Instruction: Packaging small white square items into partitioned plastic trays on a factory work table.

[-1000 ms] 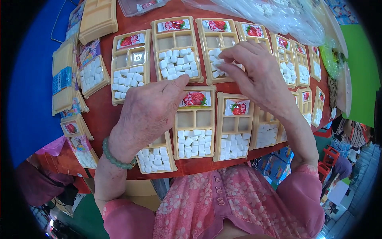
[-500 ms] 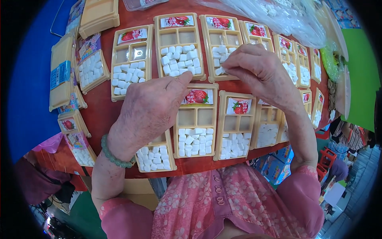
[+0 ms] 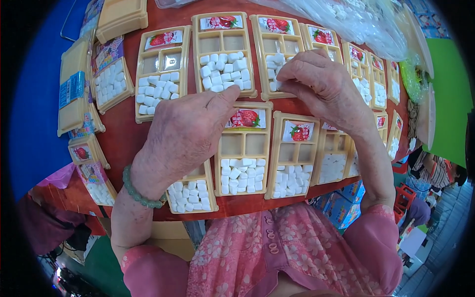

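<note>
Right hand at tray of white pieces, left hand by next tray

Right hand: back up, thumb and fingertips drawn close together over the near compartment of the upper-right tray. White pieces lie at and just left of the fingertips; can't tell if one is pinched. Tray's two small compartments sit just beyond the hand, then a strawberry packet at its far end.

Left hand: back up, one finger reaching out, other fingers mostly hidden under the palm; can't tell if they hold anything. Fingertip is at the near edge of the upper-middle tray; contact unclear. That tray, beyond the hand, has marshmallow-like lumps in its near compartment.

Around left hand: lower-middle tray just to its right, lower-left tray below it and partly covered by it, another filled tray beyond and to its left. Green bead bracelet on the wrist. Stacked trays well beyond the hand, to its left.

Around right hand: more filled trays to its right, clear plastic bag beyond it. Red table under everything, both hands above it.
</note>
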Motion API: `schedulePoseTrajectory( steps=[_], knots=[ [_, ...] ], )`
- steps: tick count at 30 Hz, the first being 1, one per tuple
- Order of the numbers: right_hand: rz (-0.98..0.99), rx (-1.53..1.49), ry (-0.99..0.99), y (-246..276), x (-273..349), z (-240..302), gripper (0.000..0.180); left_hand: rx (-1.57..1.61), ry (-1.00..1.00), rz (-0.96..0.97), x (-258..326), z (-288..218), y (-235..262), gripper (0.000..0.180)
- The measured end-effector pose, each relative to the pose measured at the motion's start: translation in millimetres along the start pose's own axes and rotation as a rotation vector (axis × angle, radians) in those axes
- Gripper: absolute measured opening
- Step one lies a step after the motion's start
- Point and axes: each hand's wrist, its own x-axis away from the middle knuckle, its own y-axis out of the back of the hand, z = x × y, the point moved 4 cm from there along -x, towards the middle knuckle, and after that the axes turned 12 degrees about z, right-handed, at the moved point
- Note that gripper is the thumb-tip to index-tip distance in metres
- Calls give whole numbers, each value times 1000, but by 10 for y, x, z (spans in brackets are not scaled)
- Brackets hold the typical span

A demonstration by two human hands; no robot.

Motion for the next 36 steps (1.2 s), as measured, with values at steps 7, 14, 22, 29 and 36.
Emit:
schedulePoseTrajectory(
  steps=[7,14,22,29,36],
  knots=[
    [-29,10,-4,-20,50,-4,17,-8,21,25,6,-4,2,37],
    [2,156,21,-4,117,55,17,-71,-53,-87,-9,-17,-6,31],
    [27,260,8,-43,225,172,24,-11,13,16,-22,-31,42,35],
    [34,231,-29,-32,186,279,33,-13,10,5,-3,-26,21,35],
    [7,165,-30,-66,186,209,34,-18,23,12,-4,-22,23,36]
  ],
)
